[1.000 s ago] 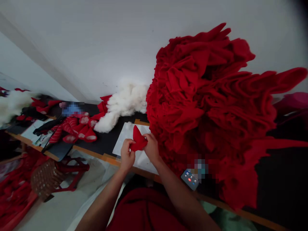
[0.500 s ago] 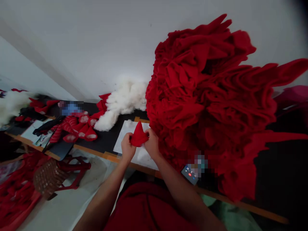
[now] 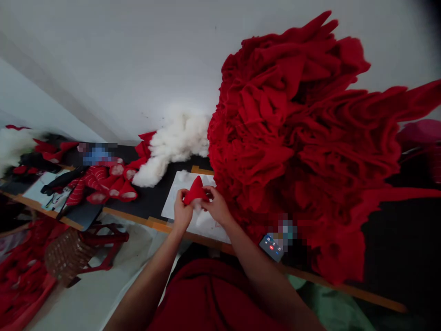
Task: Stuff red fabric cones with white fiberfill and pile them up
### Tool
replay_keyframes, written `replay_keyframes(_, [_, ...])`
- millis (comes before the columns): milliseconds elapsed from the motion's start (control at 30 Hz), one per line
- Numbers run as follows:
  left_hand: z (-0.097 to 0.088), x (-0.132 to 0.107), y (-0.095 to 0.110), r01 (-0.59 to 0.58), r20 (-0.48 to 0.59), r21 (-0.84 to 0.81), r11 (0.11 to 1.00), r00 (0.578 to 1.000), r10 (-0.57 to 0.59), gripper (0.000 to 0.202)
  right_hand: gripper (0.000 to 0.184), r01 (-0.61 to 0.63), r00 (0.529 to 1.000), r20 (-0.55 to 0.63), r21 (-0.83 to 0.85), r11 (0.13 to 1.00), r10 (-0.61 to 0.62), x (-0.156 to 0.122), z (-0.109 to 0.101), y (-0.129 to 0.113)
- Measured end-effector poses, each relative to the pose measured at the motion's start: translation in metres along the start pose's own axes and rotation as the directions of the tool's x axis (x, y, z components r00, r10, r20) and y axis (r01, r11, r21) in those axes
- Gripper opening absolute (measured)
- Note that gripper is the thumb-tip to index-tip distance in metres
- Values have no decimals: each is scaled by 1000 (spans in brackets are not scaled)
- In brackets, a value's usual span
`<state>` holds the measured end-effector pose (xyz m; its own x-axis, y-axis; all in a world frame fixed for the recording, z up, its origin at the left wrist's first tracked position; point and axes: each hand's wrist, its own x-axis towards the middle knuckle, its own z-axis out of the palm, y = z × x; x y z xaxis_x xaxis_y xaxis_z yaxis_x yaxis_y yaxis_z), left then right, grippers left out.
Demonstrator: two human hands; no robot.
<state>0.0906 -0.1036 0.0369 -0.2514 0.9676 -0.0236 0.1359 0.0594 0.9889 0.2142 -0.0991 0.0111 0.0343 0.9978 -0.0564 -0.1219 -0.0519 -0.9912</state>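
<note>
My left hand [image 3: 181,212] and my right hand [image 3: 217,207] both pinch a small red cone-shaped fabric piece [image 3: 195,190] above a white sheet of paper [image 3: 179,188] on the black table [image 3: 151,197]. A bit of white stuffing shows at the cone's open bottom between my fingers. To the right of my hands rises a huge pile of red fabric pieces [image 3: 299,133]. A heap of white stuffing [image 3: 174,147] lies behind the paper, against the wall.
A phone [image 3: 272,246] lies at the table's front edge beside the red pile. Finished red and white cones [image 3: 110,186] lie to the left on the table. A red plastic stool [image 3: 103,239] and a woven basket [image 3: 64,259] stand on the floor at left.
The cone has turned more upright between my hands and white stuffing now shows at its opening. My right hand's fingers have shifted lower on the fabric.
</note>
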Motion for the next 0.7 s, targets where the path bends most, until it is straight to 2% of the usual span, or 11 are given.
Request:
replay_keyframes(67, [3,-3,0,53,89,12,999,995,-54,18,31,15,993,-111,-162,987,-33,5,3,4])
replay_keyframes(133, [2,-3,-1,85,91,19,996,992,-87,10,27,2,980,-193,-235,972,-48,8,3,6])
replay_keyframes(200, [-1,-1,-2,52,37,31,998,998,-53,12,25,-11,973,-227,-220,975,-40,10,2,5])
replay_keyframes(333, [-8,1,-2,-93,-21,84,992,995,95,23,29,-66,951,-309,-163,984,13,9,-1,5])
replay_keyframes(400, [-7,-1,-1,-99,-41,68,993,994,102,24,30,-89,939,-342,-135,987,38,8,1,6])
replay_keyframes(467, [-3,-3,0,-20,-48,-1,1000,999,20,22,27,-83,943,-331,-110,990,43,7,5,6])
replay_keyframes(533, [3,-3,1,123,-42,-99,987,991,-127,20,26,-76,950,-309,-94,993,43,6,9,5])
replay_keyframes(633, [9,1,2,374,-34,-274,886,917,-398,21,29,-46,955,-297,-79,996,21,5,13,3])
replay_keyframes(700, [12,1,1,476,-12,-330,815,862,-508,23,31,-14,946,-324,-101,995,-19,3,12,4])
